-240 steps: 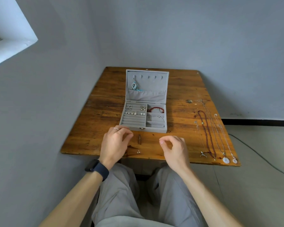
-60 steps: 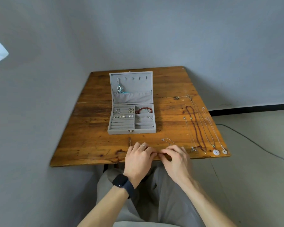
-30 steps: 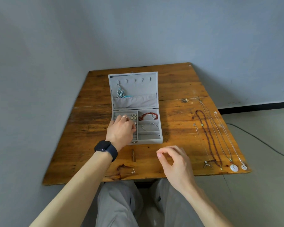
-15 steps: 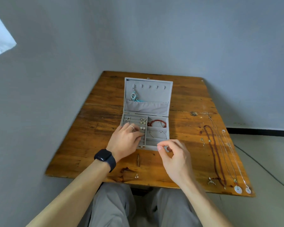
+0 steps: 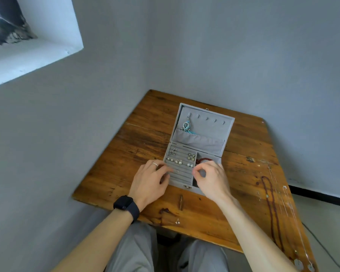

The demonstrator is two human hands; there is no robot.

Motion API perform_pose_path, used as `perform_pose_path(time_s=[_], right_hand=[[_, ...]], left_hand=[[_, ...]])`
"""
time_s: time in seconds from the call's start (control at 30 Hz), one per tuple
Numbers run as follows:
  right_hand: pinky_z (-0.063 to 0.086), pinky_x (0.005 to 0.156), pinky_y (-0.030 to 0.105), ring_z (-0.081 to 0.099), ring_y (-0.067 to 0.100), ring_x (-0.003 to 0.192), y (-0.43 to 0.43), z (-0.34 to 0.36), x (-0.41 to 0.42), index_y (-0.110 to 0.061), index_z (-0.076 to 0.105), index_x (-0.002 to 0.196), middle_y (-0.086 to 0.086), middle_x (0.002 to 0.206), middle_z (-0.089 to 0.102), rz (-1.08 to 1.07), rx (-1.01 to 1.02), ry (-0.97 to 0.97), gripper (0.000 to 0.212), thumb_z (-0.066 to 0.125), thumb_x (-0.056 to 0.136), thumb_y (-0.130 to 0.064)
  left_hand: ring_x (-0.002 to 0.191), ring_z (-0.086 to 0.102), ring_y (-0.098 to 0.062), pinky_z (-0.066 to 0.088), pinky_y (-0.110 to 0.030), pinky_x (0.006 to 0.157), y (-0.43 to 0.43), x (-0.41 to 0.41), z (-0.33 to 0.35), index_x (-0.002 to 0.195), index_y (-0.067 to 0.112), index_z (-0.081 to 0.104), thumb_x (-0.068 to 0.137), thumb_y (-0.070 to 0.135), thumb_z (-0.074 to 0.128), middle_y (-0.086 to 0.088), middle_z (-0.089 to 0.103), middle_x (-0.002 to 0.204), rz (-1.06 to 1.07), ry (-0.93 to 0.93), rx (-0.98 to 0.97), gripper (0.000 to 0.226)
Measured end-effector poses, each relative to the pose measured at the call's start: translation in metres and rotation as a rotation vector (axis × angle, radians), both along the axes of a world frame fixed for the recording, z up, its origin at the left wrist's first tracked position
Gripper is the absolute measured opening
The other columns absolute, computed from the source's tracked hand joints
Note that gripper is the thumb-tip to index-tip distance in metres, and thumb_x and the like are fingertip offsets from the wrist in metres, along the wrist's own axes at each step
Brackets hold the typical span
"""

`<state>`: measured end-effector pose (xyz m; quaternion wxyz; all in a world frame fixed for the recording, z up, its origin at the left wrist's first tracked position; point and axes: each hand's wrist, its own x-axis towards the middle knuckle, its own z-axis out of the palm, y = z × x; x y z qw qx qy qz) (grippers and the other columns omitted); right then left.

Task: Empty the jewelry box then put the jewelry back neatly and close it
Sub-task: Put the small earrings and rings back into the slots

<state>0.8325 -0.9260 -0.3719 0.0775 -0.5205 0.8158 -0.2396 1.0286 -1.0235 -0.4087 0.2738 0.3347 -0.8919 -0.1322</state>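
Note:
The grey jewelry box (image 5: 227, 124) stands open in the middle of the wooden table (image 5: 114, 173). Its ring rows hold several earrings (image 5: 180, 161) and a tiny stud (image 5: 178, 171). A red bead bracelet (image 5: 203, 159) lies in a right compartment, and a teal pendant (image 5: 186, 127) hangs from a lid hook. My left hand (image 5: 151, 183) rests on the front left ring rows with relaxed fingers. My right hand (image 5: 210, 179) hovers over the right compartments, thumb and forefinger pinched together on something too small to make out.
Several necklaces (image 5: 273, 209) lie stretched along the table's right side, their round pendants (image 5: 298, 264) near the front corner. A tiny earring (image 5: 177, 221) sits near the front edge, close to a dark knot (image 5: 181, 202). Grey walls close in at the left and behind.
My right hand has moved forward from the box's front edge to above its right compartments, still pinched. My left hand has slid a little left along the ring rows.

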Motion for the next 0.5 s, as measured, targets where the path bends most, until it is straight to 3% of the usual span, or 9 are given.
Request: perform_pose_path(time_s=[0.1,0.3,0.5], right_hand=[[0.04,0.098,0.031,0.045,0.02,0.116,-0.01,0.001,0.002,-0.029,0.073,0.104,-0.003,0.121,0.06,0.044,0.117,0.048,0.018,0.059,0.095,-0.032],[0.042,0.099,0.035,0.044,0.023,0.114,-0.022,0.011,0.008,-0.033,0.07,0.096,-0.001,0.119,0.058,0.031,0.266,0.17,0.018,0.055,0.09,-0.025],[0.042,0.101,0.038,0.042,0.027,0.12,-0.033,0.014,0.012,-0.024,0.065,0.125,0.005,0.127,0.055,0.078,0.343,0.301,0.038,0.054,0.089,-0.025]], left_hand=[[0.113,0.053,-0.014,0.047,-0.034,0.089,-0.004,-0.007,0.006,0.109,0.032,0.072,0.089,0.03,0.068,0.009,0.062,0.117,-0.007,-0.019,-0.027,0.021],[0.109,0.057,-0.022,0.045,-0.039,0.084,-0.017,-0.034,0.023,0.094,0.03,0.078,0.085,0.032,0.074,0.002,0.065,0.112,-0.062,-0.123,-0.111,0.011],[0.115,0.049,-0.02,0.038,-0.036,0.091,-0.024,-0.047,0.027,0.102,0.027,0.075,0.094,0.03,0.061,0.004,0.061,0.118,-0.124,-0.262,-0.098,0.016]])
